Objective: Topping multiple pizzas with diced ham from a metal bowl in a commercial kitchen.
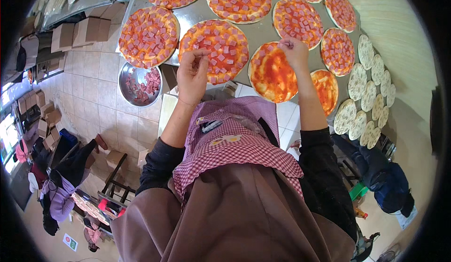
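Observation:
My right hand (294, 50) is over the upper edge of a pizza base spread with red sauce (275, 73), its fingertips pinched together; whether a meat piece is between them cannot be made out. A few meat squares lie along that base's upper left edge. My left hand (193, 71), fingers curled, hovers at the left edge of a pizza topped with diced pink meat (225, 48); what it may hold is hidden. Left of it, a steel bowl (123, 94) contains more diced meat. Farther right lies another sauced base (324, 89) without meat squares.
Several meat-topped pizzas (149, 36) cover the metal table (192, 13). Plain flatbreads (357, 82) lie at its right end. Cardboard boxes (90, 31) stand at the left. One person (61, 195) is at lower left, another (380, 181) at lower right.

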